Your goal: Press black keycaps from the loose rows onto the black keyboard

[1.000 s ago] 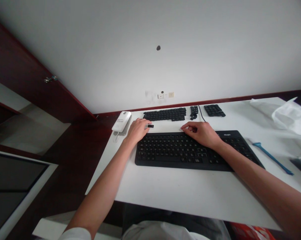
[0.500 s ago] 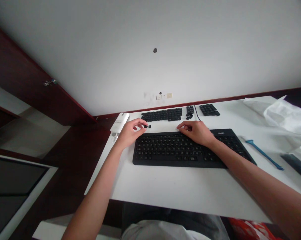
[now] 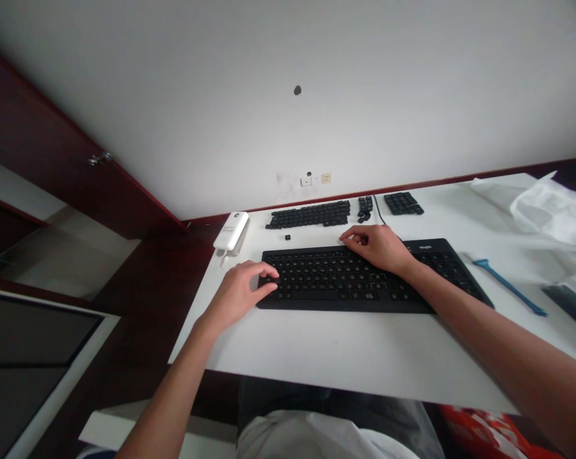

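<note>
My left hand [image 3: 240, 292] lies with its fingers apart on the left end of a black computer keyboard [image 3: 345, 287], holding nothing I can see. My right hand [image 3: 376, 247] curls over the keyboard's top edge, its fingertips on the upper keys. Beyond the keyboard lies a single loose black keycap [image 3: 287, 237], apart from both hands. Further back are a long strip of keycaps [image 3: 309, 215], a small cluster of keycaps [image 3: 364, 208] and a block of keycaps [image 3: 403, 203]. A white power bank [image 3: 231, 230] lies at the far left.
The white table [image 3: 364, 357] drops off at its left and front edges. A blue plastic pry tool [image 3: 510, 288], a white plastic bag [image 3: 550, 210] and a flat black object [image 3: 569, 306] lie at the right. A thin black cable [image 3: 378, 210] runs to the wall.
My left hand has drawn back from the loose keycap onto the keyboard's left end. The small black piece at its fingertips no longer shows. My right hand has barely moved.
</note>
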### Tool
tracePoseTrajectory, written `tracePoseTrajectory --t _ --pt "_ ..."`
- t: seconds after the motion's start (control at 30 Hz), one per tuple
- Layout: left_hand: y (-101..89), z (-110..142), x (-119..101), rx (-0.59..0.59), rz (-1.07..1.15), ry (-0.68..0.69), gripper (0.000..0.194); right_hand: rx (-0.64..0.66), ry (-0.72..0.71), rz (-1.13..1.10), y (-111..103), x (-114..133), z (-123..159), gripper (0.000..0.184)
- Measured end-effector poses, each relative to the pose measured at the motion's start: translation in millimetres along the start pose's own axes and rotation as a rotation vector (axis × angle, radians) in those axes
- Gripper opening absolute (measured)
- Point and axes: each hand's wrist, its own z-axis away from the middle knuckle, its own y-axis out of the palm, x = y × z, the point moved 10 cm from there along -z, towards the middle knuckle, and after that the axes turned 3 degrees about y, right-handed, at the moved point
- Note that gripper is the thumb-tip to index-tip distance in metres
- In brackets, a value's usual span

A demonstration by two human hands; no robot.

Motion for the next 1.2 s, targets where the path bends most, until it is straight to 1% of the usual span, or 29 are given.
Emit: tracePoseTrajectory --t 0.1,0.2,0.33,0.47,0.67,0.93,1.2 --pt "5.4 8 -1 0.027 -0.08 0.005 0.018 0.001 -0.006 0.001 0 1 1 0.02" --pt "10.3 12 -4 0.018 -0.141 0.021 0.022 -0.005 -0.017 0.001 -1 3 1 0.02" --pt "17.7 15 -7 0.039 -0.221 0.04 0.016 -0.009 -0.028 0.004 -2 3 2 0.02" --pt "23.5 16 -10 0.076 -0.26 0.085 0.016 -0.003 -0.013 0.001 -1 2 2 0.02" --pt "26.1 16 -16 0.09 -0.285 0.119 0.016 -0.005 -0.013 -0.001 -1 3 2 0.02" --pt "27.0 16 -17 0.094 -0.331 0.139 0.014 -0.017 -0.029 -0.01 -2 5 2 0.021" --pt "29.1 15 -22 0.084 -0.361 0.189 0.011 -0.018 -0.034 0.0 -3 8 3 0.021"
